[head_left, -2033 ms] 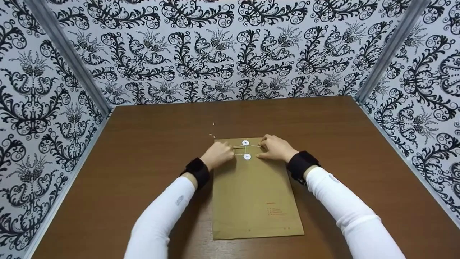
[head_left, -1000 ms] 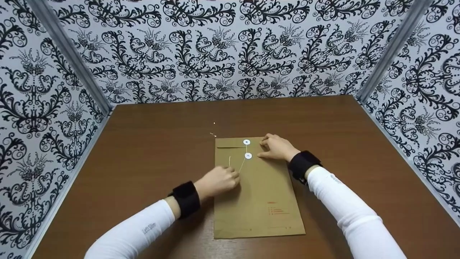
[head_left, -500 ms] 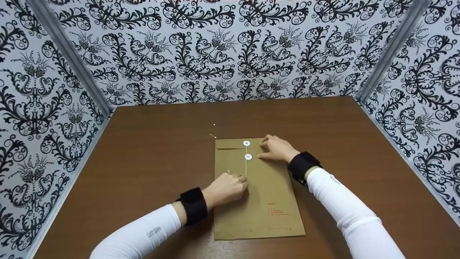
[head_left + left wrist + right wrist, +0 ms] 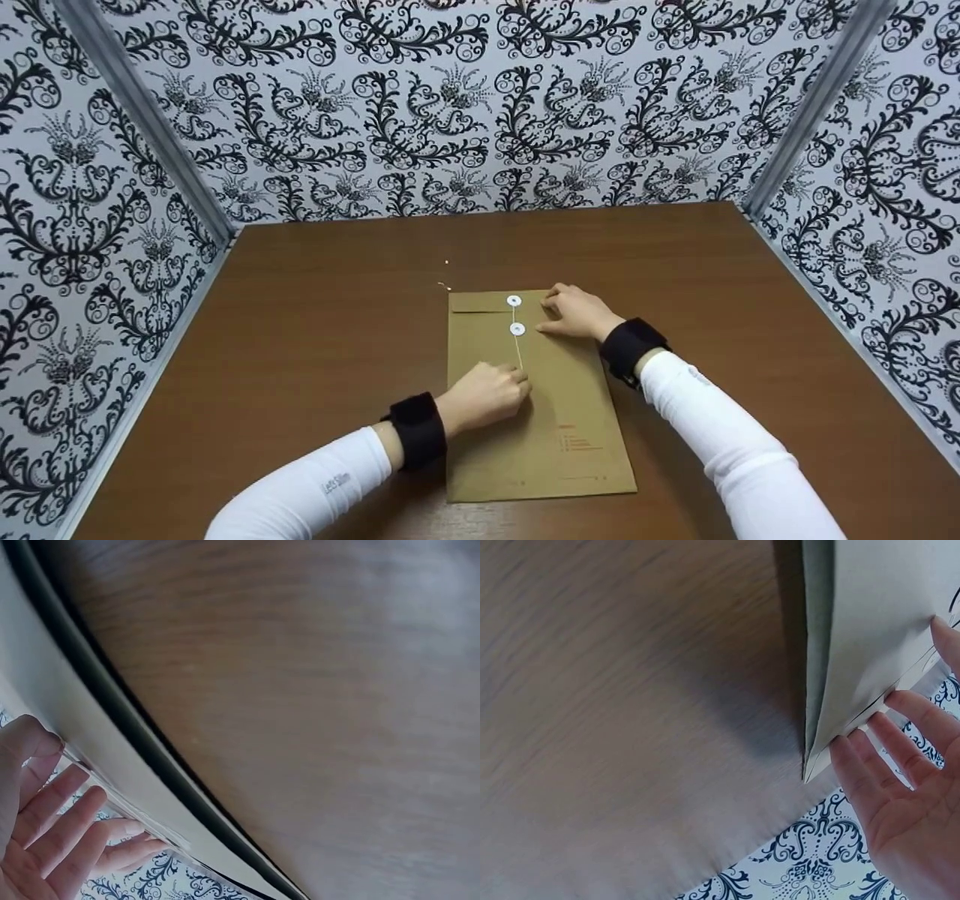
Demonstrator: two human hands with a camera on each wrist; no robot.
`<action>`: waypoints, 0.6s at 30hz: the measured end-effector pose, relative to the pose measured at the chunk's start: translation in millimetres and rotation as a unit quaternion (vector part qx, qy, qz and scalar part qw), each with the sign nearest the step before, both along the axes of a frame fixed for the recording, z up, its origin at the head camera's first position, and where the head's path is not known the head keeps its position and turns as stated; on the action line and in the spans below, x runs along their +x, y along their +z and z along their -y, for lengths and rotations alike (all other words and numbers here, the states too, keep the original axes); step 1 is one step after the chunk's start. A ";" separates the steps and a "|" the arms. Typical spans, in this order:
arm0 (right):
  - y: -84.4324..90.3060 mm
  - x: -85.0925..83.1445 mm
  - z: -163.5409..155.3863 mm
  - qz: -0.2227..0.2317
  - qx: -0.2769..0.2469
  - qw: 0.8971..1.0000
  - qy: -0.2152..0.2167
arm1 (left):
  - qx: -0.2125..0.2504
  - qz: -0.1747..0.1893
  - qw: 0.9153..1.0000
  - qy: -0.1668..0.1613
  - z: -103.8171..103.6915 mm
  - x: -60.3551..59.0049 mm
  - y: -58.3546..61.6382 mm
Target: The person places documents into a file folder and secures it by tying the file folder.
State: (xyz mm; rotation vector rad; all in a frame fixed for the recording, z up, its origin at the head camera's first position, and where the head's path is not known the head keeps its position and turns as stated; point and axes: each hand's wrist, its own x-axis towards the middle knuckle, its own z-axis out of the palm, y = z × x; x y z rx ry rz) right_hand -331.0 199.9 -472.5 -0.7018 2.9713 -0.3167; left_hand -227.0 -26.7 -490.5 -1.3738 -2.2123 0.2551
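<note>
Head view looks down from above the table (image 4: 315, 315); both wrist views sit close, sharing the envelope's (image 4: 495, 420) edges.

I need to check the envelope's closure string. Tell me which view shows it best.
The head view: the string runs taut from the lower white button down to the left hand, which pinches it. Neither wrist view shows it clearly, only the envelope edges, fingers and table.

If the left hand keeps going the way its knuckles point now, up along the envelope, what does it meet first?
Probably the lower white button: the left hand pinches the string that runs straight up the envelope to it. Height above the paper is unclear.
</note>
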 end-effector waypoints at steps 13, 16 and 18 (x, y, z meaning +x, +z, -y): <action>0.6 5.4 -1.9 -0.056 -0.014 0.998 -0.021 | -0.018 -0.012 0.999 -0.044 10.2 -3.8 12.8; 0.4 7.2 -4.9 -0.081 -0.021 0.996 -0.016 | -0.008 -0.006 0.999 -0.034 17.9 -9.3 17.0; 0.4 8.8 -8.5 -0.104 -0.029 0.994 -0.010 | 0.001 -0.011 1.000 -0.022 24.1 -14.4 19.3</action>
